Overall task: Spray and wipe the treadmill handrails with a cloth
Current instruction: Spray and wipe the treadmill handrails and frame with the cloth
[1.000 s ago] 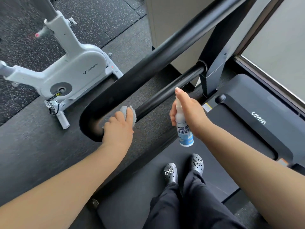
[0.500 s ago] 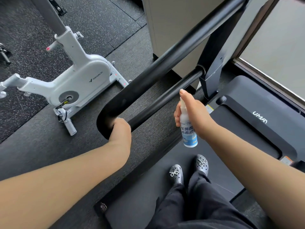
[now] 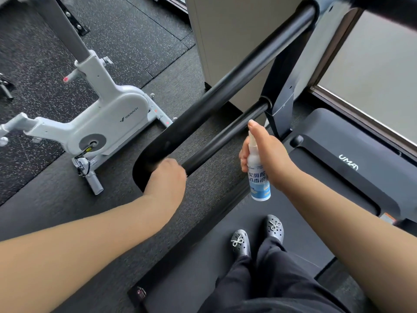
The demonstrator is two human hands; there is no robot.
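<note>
The black treadmill handrail [image 3: 225, 91] runs from the upper right down to a rounded bend at centre left, then back along a lower bar [image 3: 228, 134]. My left hand [image 3: 168, 177] is closed around the bend of the rail; the cloth is hidden under it. My right hand [image 3: 268, 154] holds a white and blue spray bottle [image 3: 258, 177] upright just right of the lower bar, with the forefinger on the nozzle top.
A white exercise bike [image 3: 108, 125] stands on the rubber floor to the left. The treadmill belt [image 3: 203, 279] and its black motor cover [image 3: 347, 159] lie below and right. A beige pillar [image 3: 230, 41] stands behind the rail; a window is at far right.
My left hand has slid round the rail's bend, and the grey cloth seen one second ago is now covered by the hand. The bottle stays by the lower bar.
</note>
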